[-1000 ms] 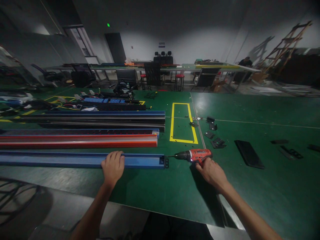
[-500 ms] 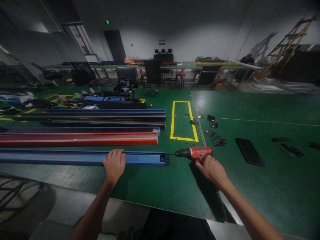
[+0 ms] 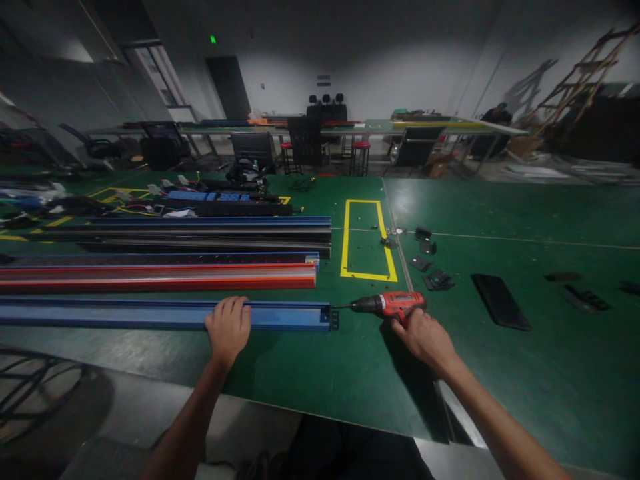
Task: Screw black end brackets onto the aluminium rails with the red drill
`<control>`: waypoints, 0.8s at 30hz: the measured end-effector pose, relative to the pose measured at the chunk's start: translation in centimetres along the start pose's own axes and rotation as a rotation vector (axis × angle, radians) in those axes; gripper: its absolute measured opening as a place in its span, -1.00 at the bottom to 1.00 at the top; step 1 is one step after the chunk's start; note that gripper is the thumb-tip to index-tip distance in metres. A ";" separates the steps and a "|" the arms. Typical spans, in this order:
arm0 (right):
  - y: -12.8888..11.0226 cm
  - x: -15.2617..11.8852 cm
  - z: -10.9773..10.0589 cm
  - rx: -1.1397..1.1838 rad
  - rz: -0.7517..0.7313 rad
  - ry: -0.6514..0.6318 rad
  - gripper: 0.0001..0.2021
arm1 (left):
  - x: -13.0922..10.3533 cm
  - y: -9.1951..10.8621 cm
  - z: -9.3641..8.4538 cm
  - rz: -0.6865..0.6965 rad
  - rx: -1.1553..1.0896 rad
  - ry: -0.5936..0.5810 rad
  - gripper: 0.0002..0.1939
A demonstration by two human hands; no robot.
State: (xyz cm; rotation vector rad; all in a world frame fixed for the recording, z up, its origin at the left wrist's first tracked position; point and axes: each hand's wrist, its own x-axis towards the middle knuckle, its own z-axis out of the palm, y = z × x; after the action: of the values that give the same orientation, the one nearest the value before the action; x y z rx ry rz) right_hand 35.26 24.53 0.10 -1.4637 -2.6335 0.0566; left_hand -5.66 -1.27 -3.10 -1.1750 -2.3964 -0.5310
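My left hand is closed over a long blue metal profile lying along the front of the green table, its fingers over the far edge. At the profile's right end sits a black end cap. My right hand grips a red and black cordless drill by its handle. The drill lies level, pointing left, and its long thin bit reaches the end cap's upper part. Whether a screw is at the tip is too small to tell.
Behind lie a red profile and several dark profiles. A yellow tape rectangle marks the table. Small black parts and a black flat slab lie to the right. A person is at the far right back.
Both hands, the drill and the blue profile hold nearly the same places. The view has shifted very slightly.
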 end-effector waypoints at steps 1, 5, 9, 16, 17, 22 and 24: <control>0.0 0.0 0.0 0.000 -0.003 -0.007 -0.46 | 0.0 0.0 0.0 -0.002 -0.002 0.000 -0.62; 0.1 0.1 0.0 -0.017 0.004 -0.044 -0.41 | 0.0 -0.1 0.0 -0.002 -0.007 -0.009 -0.63; 0.2 0.2 0.0 -0.035 -0.031 -0.048 -0.45 | 0.0 -0.2 0.1 0.009 0.012 -0.007 -0.62; 0.2 0.0 -0.2 -0.068 -0.069 -0.057 -0.51 | 0.0 -0.2 0.2 0.016 0.049 -0.004 -0.59; 0.1 0.0 -0.2 -0.069 -0.067 -0.053 -0.51 | 0.0 -0.2 0.1 0.014 0.045 -0.005 -0.59; -0.1 -0.1 -0.3 -0.039 -0.038 -0.043 -0.49 | 0.0 -0.1 0.0 -0.009 -0.005 -0.013 -0.60; -0.1 -0.1 -0.5 -0.044 -0.039 -0.057 -0.48 | 0.0 0.0 -0.1 -0.020 -0.016 -0.024 -0.60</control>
State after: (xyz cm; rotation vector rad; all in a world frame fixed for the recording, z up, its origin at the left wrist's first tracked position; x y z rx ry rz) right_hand 35.30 24.36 0.56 -1.4446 -2.7242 0.0373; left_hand -5.64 -1.36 -2.99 -1.1716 -2.4306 -0.5466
